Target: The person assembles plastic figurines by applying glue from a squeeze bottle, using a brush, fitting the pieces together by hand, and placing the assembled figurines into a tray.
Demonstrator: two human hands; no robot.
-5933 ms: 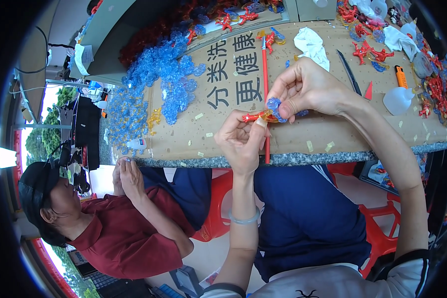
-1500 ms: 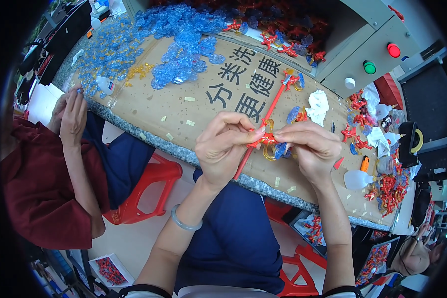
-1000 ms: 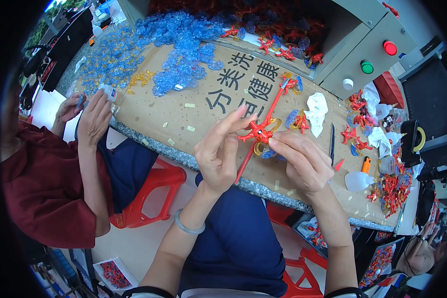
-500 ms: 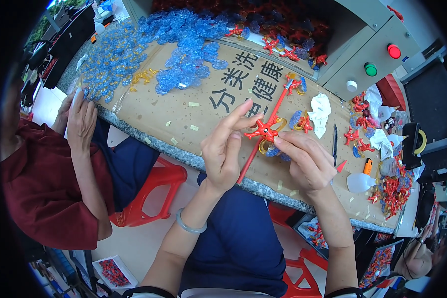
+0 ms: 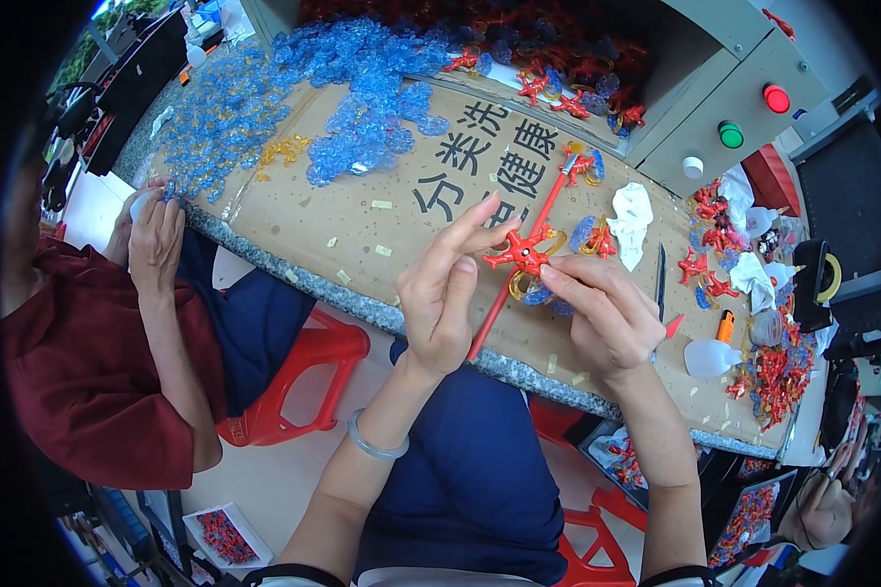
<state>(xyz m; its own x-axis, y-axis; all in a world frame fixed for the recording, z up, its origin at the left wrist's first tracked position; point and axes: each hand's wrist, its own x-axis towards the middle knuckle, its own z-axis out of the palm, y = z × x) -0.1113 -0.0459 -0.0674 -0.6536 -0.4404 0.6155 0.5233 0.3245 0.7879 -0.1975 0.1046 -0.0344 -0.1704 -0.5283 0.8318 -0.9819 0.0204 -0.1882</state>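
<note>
Between my two hands is a red star-shaped plastic figure (image 5: 525,254) with a small pale dot at its centre. My right hand (image 5: 609,315) pinches its lower right arm between thumb and fingers. On the other side, my left hand (image 5: 442,293) steadies the figure with its fingertips, its index finger stretched out past the upper arm; part of its grip is hidden. Beneath the figure, a long red rod with a metal band (image 5: 550,205) lies slantwise on the cardboard. Red figures with blue and yellow clear pieces (image 5: 593,237) lie just beyond my right hand.
Blue clear pieces (image 5: 362,132) are heaped at the far left. A grey cabinet (image 5: 700,108) with buttons stands at the back right. White tissue (image 5: 629,225), a dark thin tool (image 5: 660,279), and a squeeze bottle (image 5: 707,359) lie rightward. A co-worker's hands (image 5: 155,235) work at left.
The red star-shaped figure has turned slightly in my fingers; both my hands stay nearly in place. The co-worker's hands at left have shifted a little.
</note>
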